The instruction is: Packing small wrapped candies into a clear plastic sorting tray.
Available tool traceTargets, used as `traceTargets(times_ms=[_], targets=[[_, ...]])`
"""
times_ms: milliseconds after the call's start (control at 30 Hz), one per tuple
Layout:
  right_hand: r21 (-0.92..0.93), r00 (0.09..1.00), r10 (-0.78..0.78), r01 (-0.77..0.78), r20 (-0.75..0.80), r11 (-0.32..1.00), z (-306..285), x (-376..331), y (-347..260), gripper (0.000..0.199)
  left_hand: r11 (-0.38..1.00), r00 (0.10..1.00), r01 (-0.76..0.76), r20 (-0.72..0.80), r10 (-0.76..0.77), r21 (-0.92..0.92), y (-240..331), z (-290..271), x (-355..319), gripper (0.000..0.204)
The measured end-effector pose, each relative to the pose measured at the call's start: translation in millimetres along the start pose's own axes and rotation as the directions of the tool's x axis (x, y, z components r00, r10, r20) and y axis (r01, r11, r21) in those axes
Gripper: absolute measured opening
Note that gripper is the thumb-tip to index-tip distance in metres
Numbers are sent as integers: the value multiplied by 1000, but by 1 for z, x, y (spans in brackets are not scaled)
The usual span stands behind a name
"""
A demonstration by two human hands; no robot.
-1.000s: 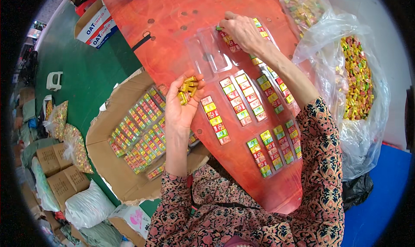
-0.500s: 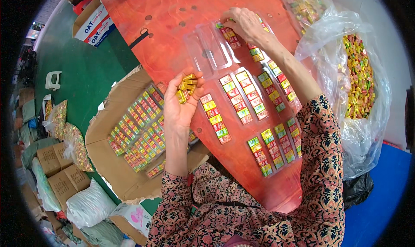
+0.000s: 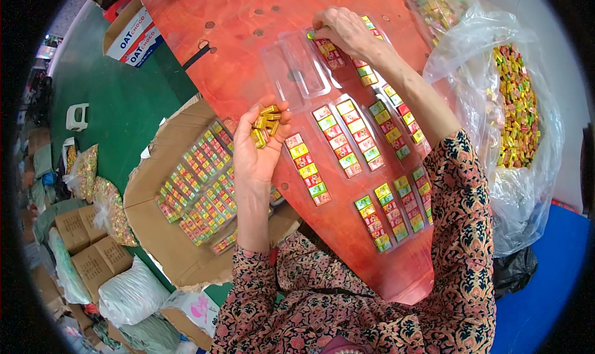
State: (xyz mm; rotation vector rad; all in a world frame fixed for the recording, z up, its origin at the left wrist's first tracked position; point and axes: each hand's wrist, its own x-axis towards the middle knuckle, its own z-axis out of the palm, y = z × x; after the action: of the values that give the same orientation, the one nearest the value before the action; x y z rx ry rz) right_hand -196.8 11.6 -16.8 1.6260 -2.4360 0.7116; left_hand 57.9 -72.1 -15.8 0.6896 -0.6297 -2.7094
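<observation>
My left hand (image 3: 255, 159) is palm up, its fingers curled around several small gold-wrapped candies (image 3: 266, 123). My right hand (image 3: 348, 33) reaches to the far part of the table, fingertips bent down over a clear plastic tray (image 3: 291, 63). The fingertips are closed; what they pinch, if anything, is hidden. Under this hand, one column of the tray holds a short row of red-faced candies (image 3: 328, 53), while the columns to its left are bare plastic. Nearer to me are several filled trays of red, yellow and green candies (image 3: 355, 134).
All this lies on a red table (image 3: 235, 63). To the left stands an open cardboard box (image 3: 145, 190) of filled trays. A clear plastic bag (image 3: 527, 199) of loose candies (image 3: 517, 106) is at the right. Bagged goods and brown cartons (image 3: 102, 258) crowd the lower left.
My right hand has shifted very slightly left and away from me over the tray. My left hand keeps its candies in nearly the same place.
</observation>
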Motion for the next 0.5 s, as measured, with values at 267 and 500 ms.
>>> traceTargets(times_ms=[267,500], targets=[[25,999,-44,44,-9,999,1,-2,4,20,1000,1000,-2,8,2,-3,-2,1,2,28],[18,999,-34,33,11,999,-14,3,0,15,1000,1000,-11,-2,11,7,-1,2,0,28]])
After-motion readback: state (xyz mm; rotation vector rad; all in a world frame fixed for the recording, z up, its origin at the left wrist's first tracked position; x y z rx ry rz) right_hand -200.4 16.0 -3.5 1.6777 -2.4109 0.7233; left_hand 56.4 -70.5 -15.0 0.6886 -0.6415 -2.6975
